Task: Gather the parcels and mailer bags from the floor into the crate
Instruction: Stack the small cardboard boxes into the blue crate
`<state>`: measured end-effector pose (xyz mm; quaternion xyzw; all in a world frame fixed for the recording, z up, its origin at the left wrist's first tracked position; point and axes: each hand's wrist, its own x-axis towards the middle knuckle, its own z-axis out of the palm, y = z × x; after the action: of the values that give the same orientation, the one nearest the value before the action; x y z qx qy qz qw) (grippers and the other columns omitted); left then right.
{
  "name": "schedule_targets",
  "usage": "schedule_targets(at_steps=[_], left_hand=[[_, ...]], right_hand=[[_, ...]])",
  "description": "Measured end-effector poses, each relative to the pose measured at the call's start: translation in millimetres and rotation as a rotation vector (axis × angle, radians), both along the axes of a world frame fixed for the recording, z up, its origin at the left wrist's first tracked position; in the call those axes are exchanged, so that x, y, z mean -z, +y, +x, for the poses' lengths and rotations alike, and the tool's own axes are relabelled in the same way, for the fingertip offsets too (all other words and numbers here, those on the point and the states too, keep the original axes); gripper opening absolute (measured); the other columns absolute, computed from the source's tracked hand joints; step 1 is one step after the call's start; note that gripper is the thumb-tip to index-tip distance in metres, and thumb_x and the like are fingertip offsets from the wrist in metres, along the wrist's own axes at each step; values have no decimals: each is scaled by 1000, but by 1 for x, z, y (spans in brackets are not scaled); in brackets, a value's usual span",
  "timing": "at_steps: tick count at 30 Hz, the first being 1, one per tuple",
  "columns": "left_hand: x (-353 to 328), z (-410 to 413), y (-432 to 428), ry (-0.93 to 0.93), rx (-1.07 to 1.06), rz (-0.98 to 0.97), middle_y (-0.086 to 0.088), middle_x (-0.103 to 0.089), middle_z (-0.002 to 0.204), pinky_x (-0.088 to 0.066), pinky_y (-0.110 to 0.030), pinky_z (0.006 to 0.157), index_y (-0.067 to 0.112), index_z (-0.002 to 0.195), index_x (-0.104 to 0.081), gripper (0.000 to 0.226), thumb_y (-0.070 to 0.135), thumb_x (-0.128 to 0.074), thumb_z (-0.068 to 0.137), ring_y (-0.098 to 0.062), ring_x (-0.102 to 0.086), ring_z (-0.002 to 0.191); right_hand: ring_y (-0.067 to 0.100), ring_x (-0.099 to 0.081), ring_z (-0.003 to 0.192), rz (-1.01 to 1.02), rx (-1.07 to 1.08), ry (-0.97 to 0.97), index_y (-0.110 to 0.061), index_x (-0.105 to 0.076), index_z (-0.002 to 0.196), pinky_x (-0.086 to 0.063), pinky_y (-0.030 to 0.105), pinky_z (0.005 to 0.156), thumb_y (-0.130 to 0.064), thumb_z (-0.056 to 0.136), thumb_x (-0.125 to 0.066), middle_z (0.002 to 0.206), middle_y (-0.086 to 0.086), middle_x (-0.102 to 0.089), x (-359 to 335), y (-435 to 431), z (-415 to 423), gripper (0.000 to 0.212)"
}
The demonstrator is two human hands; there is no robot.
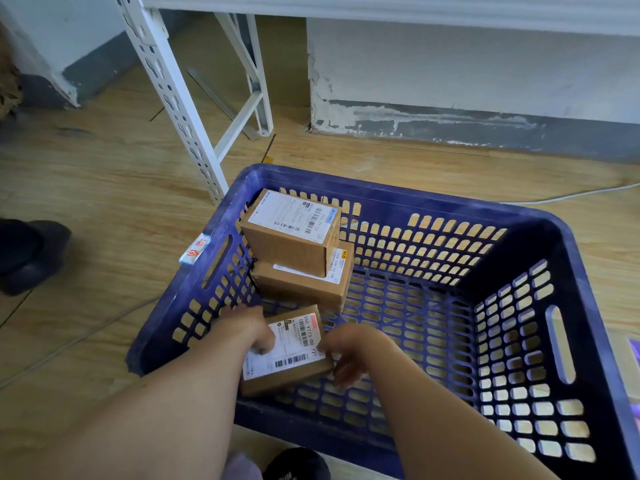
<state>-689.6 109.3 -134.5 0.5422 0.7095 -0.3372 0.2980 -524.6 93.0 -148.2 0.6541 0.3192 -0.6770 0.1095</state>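
A dark blue slotted plastic crate [568, 344] stands on the wooden floor. In its left part, a cardboard parcel with a white label [292, 230] lies on top of a second cardboard parcel [304, 285]. Nearer to me, a third labelled parcel [294, 362] rests low at the crate's bottom. My left hand [251, 329] grips its left end and my right hand [346, 355] grips its right side, fingers curled under the edge.
A white perforated metal shelf leg [173, 98] stands just beyond the crate's left corner. A dark shoe [31, 254] is at the far left, another [298, 464] at the bottom edge. A white cable [571, 195] runs along the floor behind the crate.
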Motion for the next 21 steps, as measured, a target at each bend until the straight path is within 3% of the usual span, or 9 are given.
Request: schedule_targets(at_steps=[4, 7, 9, 11, 15, 16, 19, 21], left_hand=[[-11, 2, 3, -27, -48, -13, -3, -57, 86, -49, -29, 83, 13, 94, -55, 16, 26, -52, 85, -19, -61, 93], [-13, 7, -10, -10, -59, -191, -8, -54, 89, -48, -30, 86, 10, 133, -45, 40, 18, -44, 93, -21, -54, 91], [-6, 6, -13, 37, -8, -134, -8, -57, 106, -48, -29, 84, 15, 138, -41, 47, 18, -46, 91, -20, -54, 92], [0, 1, -7, 41, -17, 88, -5, -59, 113, -51, -29, 83, 16, 126, -53, 37, 21, -49, 90, -20, -58, 97], [-4, -6, 4, 16, 44, 417, -7, -60, 111, -48, -32, 77, 11, 110, -56, 21, 14, -51, 90, -25, -59, 103], [-5, -7, 5, 3, 56, 463, -8, -61, 110, -48, -33, 76, 12, 107, -55, 19, 12, -51, 89, -26, -60, 101], [-5, -11, 3, -55, 16, 524, -6, -60, 107, -48, -33, 74, 14, 104, -54, 18, 15, -55, 86, -25, -59, 99], [-4, -11, 1, -126, -24, 427, -5, -58, 107, -45, -31, 72, 14, 108, -52, 28, 23, -62, 84, -24, -58, 99]], right_hand=[[20, -64, 78, 159, 61, -12, -6, -55, 113, -54, 31, 80, -19, 93, -53, 96, 11, -64, 6, 7, 3, 23], [17, -62, 70, 225, 168, 51, -9, -60, 99, -54, 29, 73, -15, 89, -57, 90, 8, -65, 7, 12, -5, 12], [19, -65, 76, 221, 153, 85, -10, -60, 103, -55, 31, 78, -19, 89, -56, 93, 6, -66, 9, 12, -15, 17], [23, -67, 91, 186, 102, 105, -10, -60, 112, -55, 34, 86, -22, 90, -54, 107, 8, -67, 9, 9, -25, 26], [19, -63, 76, 97, 63, 214, -10, -52, 125, -53, 33, 79, -12, 94, -44, 91, 6, -62, 8, -7, -40, 32], [21, -64, 82, 103, 67, 243, -12, -50, 127, -53, 33, 80, -9, 94, -42, 95, 7, -63, 8, -9, -43, 35], [32, -58, 115, 134, 68, 280, -19, -45, 131, -48, 45, 99, -2, 91, -37, 125, 14, -58, 10, -5, -46, 44], [33, -56, 118, 127, 97, 294, -22, -44, 130, -46, 46, 102, 2, 91, -34, 122, 14, -58, 11, -2, -44, 46]])
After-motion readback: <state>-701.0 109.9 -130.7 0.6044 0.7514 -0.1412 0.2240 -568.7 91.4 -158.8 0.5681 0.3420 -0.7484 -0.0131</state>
